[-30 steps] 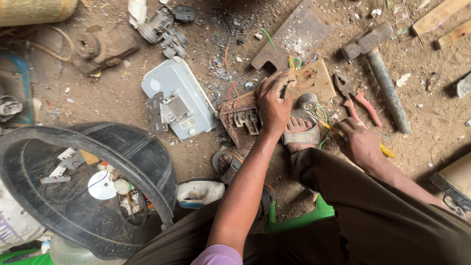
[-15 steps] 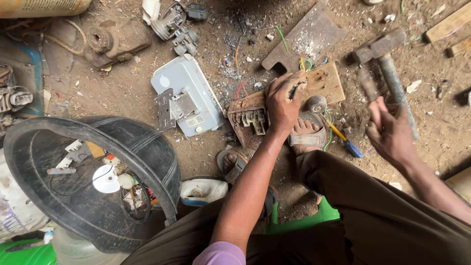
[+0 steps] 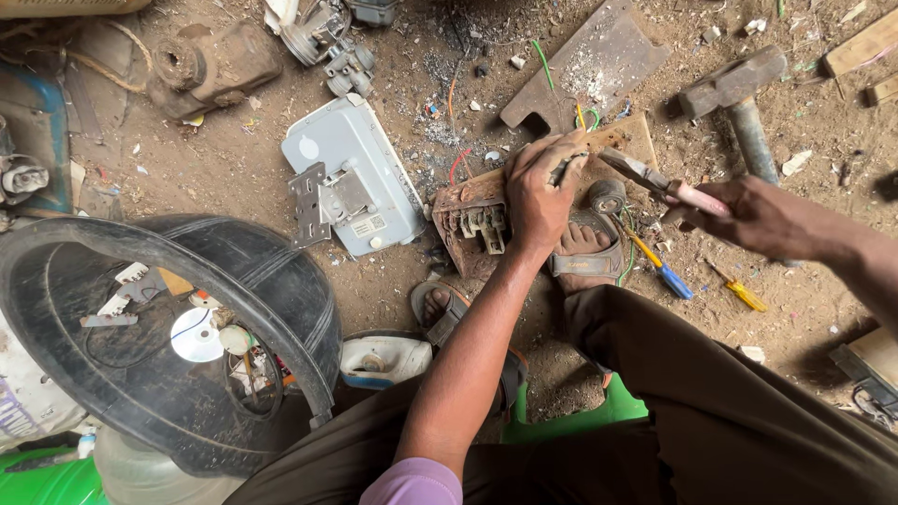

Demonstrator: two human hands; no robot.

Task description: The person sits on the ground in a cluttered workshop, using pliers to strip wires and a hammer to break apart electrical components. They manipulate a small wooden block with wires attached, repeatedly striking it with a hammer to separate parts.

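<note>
The left hand (image 3: 538,192) presses fingers closed over a rusty brown electrical part (image 3: 472,224) on the dirt, beside a sandalled foot. The right hand (image 3: 753,215) grips pink-handled pliers (image 3: 659,182), tips near the part. A black rubber basket (image 3: 281,309) (lower left) holds a shiny disc (image 3: 196,335) and small scraps.

I see matt, rust-brown casing (image 3: 472,224), dull metal pliers (image 3: 645,176) with glossy pink plastic grips, rough wooden board (image 3: 625,140), smooth grey plastic cover (image 3: 360,168).
</note>
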